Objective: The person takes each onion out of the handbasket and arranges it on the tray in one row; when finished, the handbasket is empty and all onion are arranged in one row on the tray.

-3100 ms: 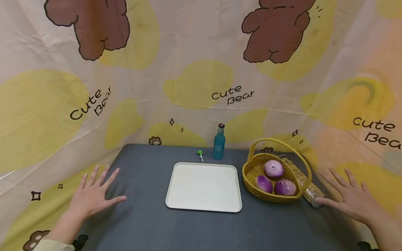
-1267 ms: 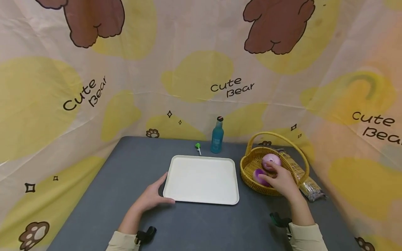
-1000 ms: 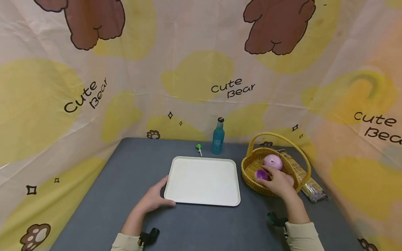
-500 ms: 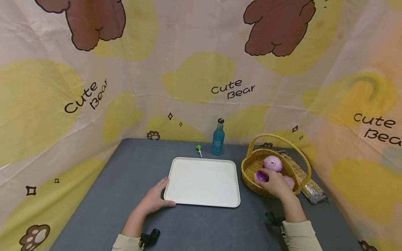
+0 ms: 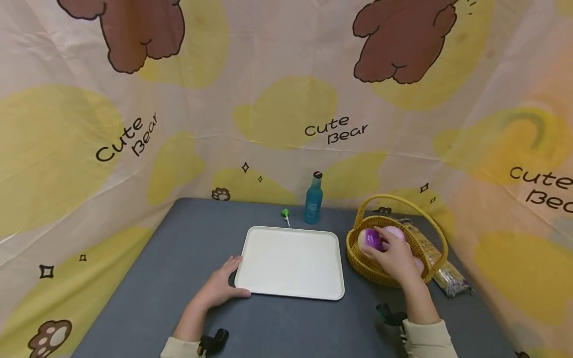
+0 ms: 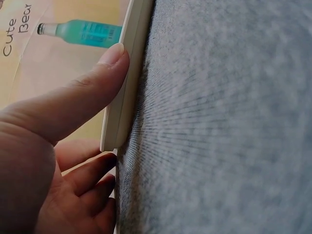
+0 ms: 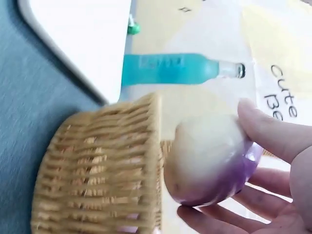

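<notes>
Our right hand has its fingers curled round a purple-and-white onion, held above the near-left rim of the wicker basket. From the head view the hand covers most of what lies in the basket: only the top of a pale onion shows just past the fingertips, and a sliver of a third beside the wrist. The right wrist view is blurred, and the basket is cut off at its lower edge.

Our left hand rests at the near-left corner of the white tray, thumb pressed flat along its rim, the other fingers loosely curled under the edge on the grey table; how far they reach beneath we cannot tell.

Beyond the tray stand a blue bottle and a small green lollipop. A wrapped packet pokes out behind the basket, mostly hidden.

Half a second ago the purple onion sat low inside the basket under our fingers; now it is raised to rim height. Our left hand has not shifted.
</notes>
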Demonstrator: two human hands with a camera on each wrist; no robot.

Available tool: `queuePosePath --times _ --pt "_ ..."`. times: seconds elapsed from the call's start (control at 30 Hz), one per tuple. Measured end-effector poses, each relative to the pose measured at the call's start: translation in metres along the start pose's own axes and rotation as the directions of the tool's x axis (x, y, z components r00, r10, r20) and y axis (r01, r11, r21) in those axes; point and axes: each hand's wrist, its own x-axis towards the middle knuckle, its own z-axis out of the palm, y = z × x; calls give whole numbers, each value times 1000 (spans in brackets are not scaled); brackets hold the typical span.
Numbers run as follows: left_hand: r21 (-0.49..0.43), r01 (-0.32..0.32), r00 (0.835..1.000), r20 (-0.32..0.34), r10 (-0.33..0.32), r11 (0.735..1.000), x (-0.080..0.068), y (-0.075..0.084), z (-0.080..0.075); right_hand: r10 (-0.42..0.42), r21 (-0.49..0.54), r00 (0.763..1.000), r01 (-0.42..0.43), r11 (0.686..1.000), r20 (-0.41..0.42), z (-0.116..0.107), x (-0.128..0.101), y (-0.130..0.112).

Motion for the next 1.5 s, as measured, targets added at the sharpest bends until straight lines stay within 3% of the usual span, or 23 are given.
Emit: queuePosePath --times 0.1,0.3,1.07,1.5 --pt "0 11 1000 0 -11 1000 -1 -1 0 -18 40 1000 19 999 -22 3 1 -8" --pt "2 34 999 7 -34 999 2 -2 2 -55 23 997 56 998 -47 13 5 -23" --pt "-6 56 998 -6 -56 998 3 -3 3 -121 198 993 119 973 -1 57 28 -77" --pt "-18 60 998 -7 -60 998 2 0 3 -114 259 992 96 961 55 81 31 -84"
